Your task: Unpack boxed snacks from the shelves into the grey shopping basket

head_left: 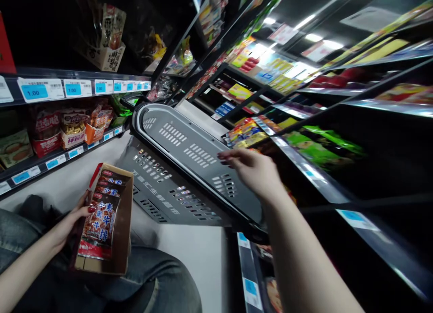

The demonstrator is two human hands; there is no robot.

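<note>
My left hand [72, 223] grips an open cardboard display box [122, 232] above my lap, the thumb pressing on the front packet. Inside the box stand several dark snack packets [101, 209] with blue and white lettering and a red lower edge. My right hand [252, 168] is stretched out over the grey shopping basket [189, 135], its fingers pointing left and loosely extended. Nothing shows between those fingers. White lettering and rows of slots mark the basket's side, and its black rim slants down to the right. My right forearm hides part of the right-hand shelf.
On the left, a lower shelf holds boxes of snack bags [72, 128], with price labels [40, 88] along the edge above. An open snack box [108, 53] stands higher up. Green bags [321, 146] lie on the blurred right shelves. Pale floor [189, 254] shows beneath the basket.
</note>
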